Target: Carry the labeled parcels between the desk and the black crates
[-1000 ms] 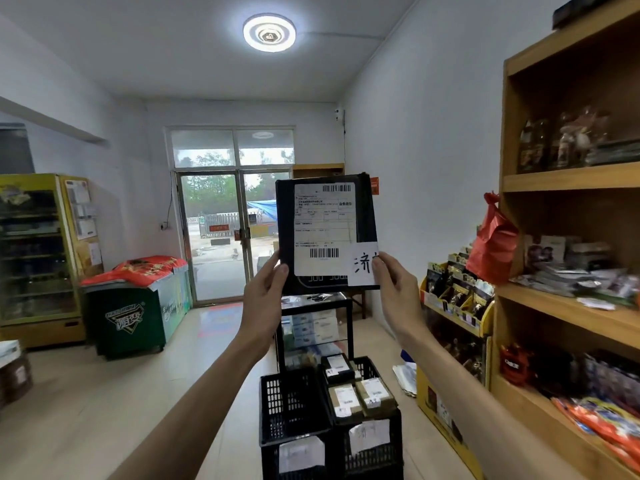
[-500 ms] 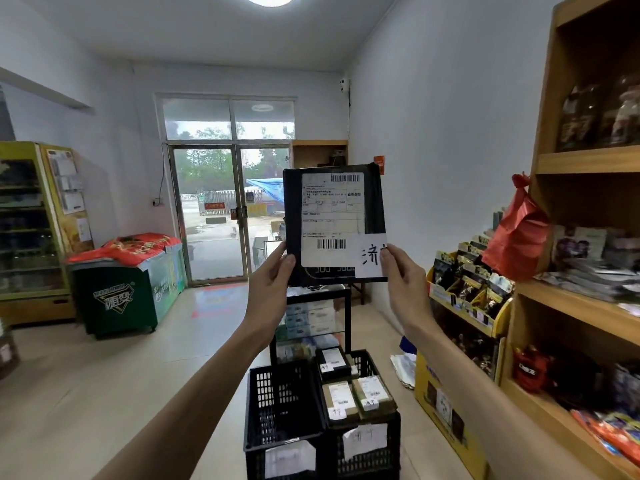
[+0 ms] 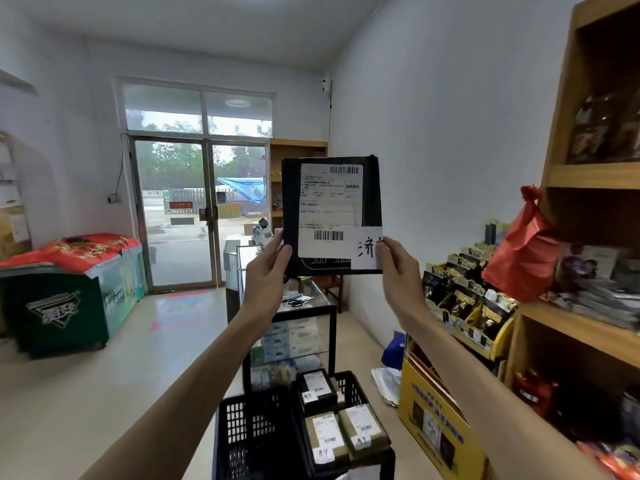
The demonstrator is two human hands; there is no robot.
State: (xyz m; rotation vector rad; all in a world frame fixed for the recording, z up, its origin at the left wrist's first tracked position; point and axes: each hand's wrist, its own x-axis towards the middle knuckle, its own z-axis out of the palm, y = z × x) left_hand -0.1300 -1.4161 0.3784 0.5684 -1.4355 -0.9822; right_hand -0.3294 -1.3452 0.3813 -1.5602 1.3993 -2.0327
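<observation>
Both arms stretched forward, parcel [image 3: 330,216] held upright at chest height over the floor, well above the black crates [image 3: 301,434]. Left hand [image 3: 266,271] in a narrow grip on the lower left edge, thumb on the front face. Right hand [image 3: 398,271] in a narrow grip on the lower right corner, thumb over a white paper tag with handwritten characters.

Open floor [image 3: 86,393] to the left, up to a green chest freezer [image 3: 69,299]. Right side tight: wooden shelves [image 3: 595,174] and a yellow display stand [image 3: 450,393] near the right forearm. Glass-topped worktop [image 3: 304,303] straight ahead, under the parcel; scissors on it.

Parcel flat, black, rectangular; white shipping label with two barcodes covers most of its front. Right crate holds three smaller labeled parcels.
</observation>
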